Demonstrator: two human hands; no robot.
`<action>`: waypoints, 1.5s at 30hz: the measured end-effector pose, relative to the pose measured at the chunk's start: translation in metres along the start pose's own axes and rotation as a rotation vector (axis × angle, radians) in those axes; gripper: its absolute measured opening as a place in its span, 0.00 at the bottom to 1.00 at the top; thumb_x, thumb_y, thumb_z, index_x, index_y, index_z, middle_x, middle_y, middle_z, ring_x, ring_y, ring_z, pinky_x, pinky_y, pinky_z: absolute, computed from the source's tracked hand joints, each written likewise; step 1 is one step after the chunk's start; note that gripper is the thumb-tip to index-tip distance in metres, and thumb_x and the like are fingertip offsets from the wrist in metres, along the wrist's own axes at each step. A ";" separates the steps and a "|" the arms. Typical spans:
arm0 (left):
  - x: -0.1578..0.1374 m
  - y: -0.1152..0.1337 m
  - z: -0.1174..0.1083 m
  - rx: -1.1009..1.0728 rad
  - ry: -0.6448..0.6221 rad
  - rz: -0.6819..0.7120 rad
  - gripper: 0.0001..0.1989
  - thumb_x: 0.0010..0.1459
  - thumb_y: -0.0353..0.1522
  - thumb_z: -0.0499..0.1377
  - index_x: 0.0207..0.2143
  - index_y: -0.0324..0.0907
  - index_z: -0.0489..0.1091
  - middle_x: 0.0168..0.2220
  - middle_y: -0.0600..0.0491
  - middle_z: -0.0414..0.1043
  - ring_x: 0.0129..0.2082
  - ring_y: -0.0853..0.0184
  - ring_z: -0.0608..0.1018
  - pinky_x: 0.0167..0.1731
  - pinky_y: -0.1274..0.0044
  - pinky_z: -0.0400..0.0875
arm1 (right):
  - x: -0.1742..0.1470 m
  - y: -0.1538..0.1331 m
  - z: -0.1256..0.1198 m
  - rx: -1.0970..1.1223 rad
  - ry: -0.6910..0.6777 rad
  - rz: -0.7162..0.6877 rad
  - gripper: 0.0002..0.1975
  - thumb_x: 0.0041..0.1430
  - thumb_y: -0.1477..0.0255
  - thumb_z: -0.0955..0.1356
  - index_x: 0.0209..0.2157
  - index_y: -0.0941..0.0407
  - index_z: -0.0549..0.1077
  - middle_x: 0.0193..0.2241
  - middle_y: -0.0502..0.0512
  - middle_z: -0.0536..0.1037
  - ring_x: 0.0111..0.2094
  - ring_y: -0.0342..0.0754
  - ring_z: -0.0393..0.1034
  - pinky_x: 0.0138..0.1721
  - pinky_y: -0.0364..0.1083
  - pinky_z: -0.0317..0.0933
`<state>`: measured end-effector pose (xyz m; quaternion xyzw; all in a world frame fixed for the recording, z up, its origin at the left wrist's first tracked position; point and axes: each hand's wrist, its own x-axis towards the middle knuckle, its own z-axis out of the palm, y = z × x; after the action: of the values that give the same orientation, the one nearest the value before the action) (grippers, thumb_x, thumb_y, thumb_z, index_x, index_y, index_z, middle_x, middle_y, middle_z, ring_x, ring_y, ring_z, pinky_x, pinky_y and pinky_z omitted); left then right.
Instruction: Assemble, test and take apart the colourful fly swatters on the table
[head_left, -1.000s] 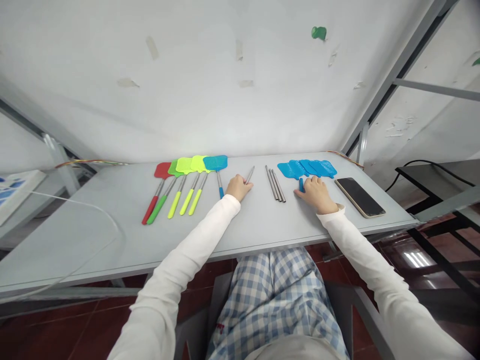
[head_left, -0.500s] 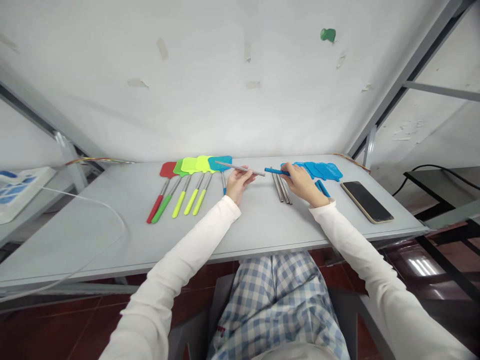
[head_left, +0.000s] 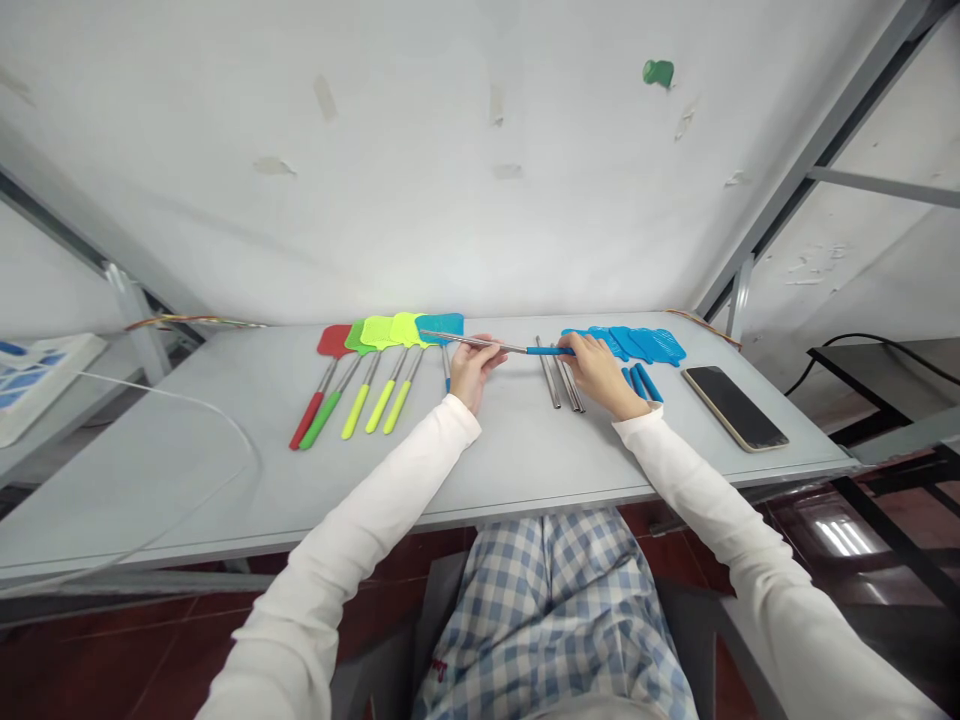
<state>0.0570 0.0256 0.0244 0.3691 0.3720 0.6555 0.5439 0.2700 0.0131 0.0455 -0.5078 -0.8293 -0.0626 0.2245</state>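
Observation:
My left hand [head_left: 474, 372] is closed around a thin metal rod [head_left: 442, 337] that points up to the left. In my right hand [head_left: 596, 370] is a blue handle grip [head_left: 546, 351], pinched by the fingers; its left end meets the rod's right end. Several loose metal rods [head_left: 555, 385] lie on the table beneath and beside my right hand. More blue grips [head_left: 642, 383] rest just right of that hand, with a row of blue fly swatter heads [head_left: 652, 345] behind them. Left of my left hand, a blue swatter [head_left: 442, 325] lies partly hidden.
Several fly swatters in red [head_left: 315, 400], green [head_left: 330, 405] and yellow [head_left: 381, 392] lie in a row on the grey table [head_left: 337, 490]. A phone [head_left: 735, 408] lies at the right. A white cable [head_left: 225, 425] crosses the left side. The wall [head_left: 480, 230] stands behind.
My right hand has brought the blue grip left, so it now meets the end of the metal rod. The gap between them has closed. My left hand has stayed nearly in place.

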 end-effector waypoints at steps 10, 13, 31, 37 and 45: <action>-0.004 -0.004 0.001 0.049 -0.139 -0.022 0.16 0.46 0.31 0.66 0.37 0.40 0.66 0.39 0.49 0.77 0.43 0.66 0.79 0.47 0.71 0.70 | -0.003 -0.009 0.009 0.126 0.017 -0.081 0.11 0.69 0.68 0.56 0.43 0.57 0.65 0.40 0.60 0.76 0.40 0.53 0.67 0.40 0.48 0.52; -0.011 -0.005 0.004 0.048 -0.211 -0.115 0.16 0.50 0.34 0.65 0.39 0.40 0.65 0.41 0.46 0.78 0.42 0.65 0.79 0.46 0.71 0.70 | -0.004 -0.014 0.013 0.150 0.020 -0.090 0.11 0.68 0.67 0.57 0.42 0.56 0.66 0.39 0.59 0.77 0.39 0.52 0.68 0.39 0.48 0.53; -0.020 0.006 0.003 0.588 -0.570 0.116 0.24 0.60 0.43 0.54 0.58 0.48 0.61 0.37 0.56 0.64 0.23 0.77 0.74 0.27 0.80 0.69 | 0.021 -0.012 -0.008 0.866 0.148 0.106 0.23 0.64 0.51 0.56 0.44 0.53 0.68 0.39 0.53 0.75 0.34 0.43 0.67 0.38 0.44 0.59; -0.014 -0.001 -0.001 0.890 -0.521 0.411 0.20 0.62 0.38 0.51 0.54 0.41 0.66 0.44 0.48 0.70 0.41 0.66 0.73 0.45 0.74 0.67 | 0.044 -0.020 0.000 1.200 0.170 0.211 0.25 0.56 0.45 0.62 0.30 0.54 0.68 0.30 0.50 0.73 0.29 0.41 0.65 0.32 0.42 0.60; -0.016 0.013 0.000 1.149 -0.333 0.304 0.20 0.63 0.43 0.48 0.52 0.46 0.67 0.37 0.53 0.73 0.35 0.66 0.74 0.37 0.76 0.64 | 0.032 0.007 0.009 1.049 -0.102 0.151 0.27 0.62 0.49 0.57 0.43 0.54 0.73 0.41 0.55 0.75 0.37 0.44 0.68 0.37 0.44 0.64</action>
<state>0.0539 0.0079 0.0346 0.7494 0.5189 0.3540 0.2094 0.2604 0.0457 0.0507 -0.3881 -0.7200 0.4018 0.4117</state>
